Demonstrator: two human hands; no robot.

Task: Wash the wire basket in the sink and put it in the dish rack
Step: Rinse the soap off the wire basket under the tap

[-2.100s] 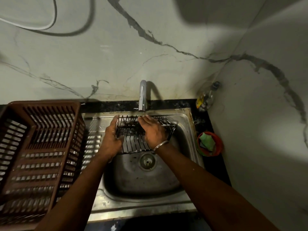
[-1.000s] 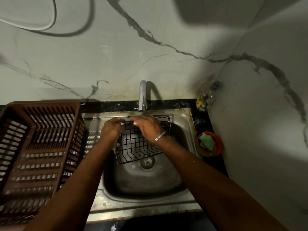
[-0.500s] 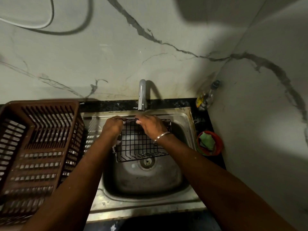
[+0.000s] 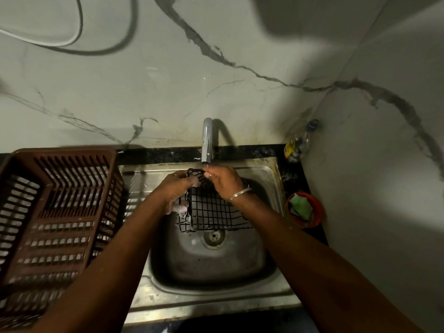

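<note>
Steel sink, dull and water-marked, set into a black speckled counter. Light was dim. Behind the sink the wall was pale marble-look panel with dark grey veins; a second panel met it in a corner to the sink's right. High above the sink's left side a white cable looped across the wall.

Tap: chrome spout at the sink's back edge, a thin run of water falling from it.

Wire basket: black grid, held tilted up inside the sink bowl, top edge under the spout, bottom edge just behind the drain. Cannot tell whether it touched the bowl floor. White suds clung to its left side.

Left hand: grip closed round the basket's upper left corner, fingers curled through the wire.

Right hand: grip closed over the basket's top rim, directly under the water. A metal bangle sat at the wrist.

Dish rack: brown slatted plastic, just left of the sink bowl.

Right of the sink, on the counter: a red bowl with a green cloth in it. At the sink's back right corner, against the wall: a clear bottle with a yellow label.
</note>
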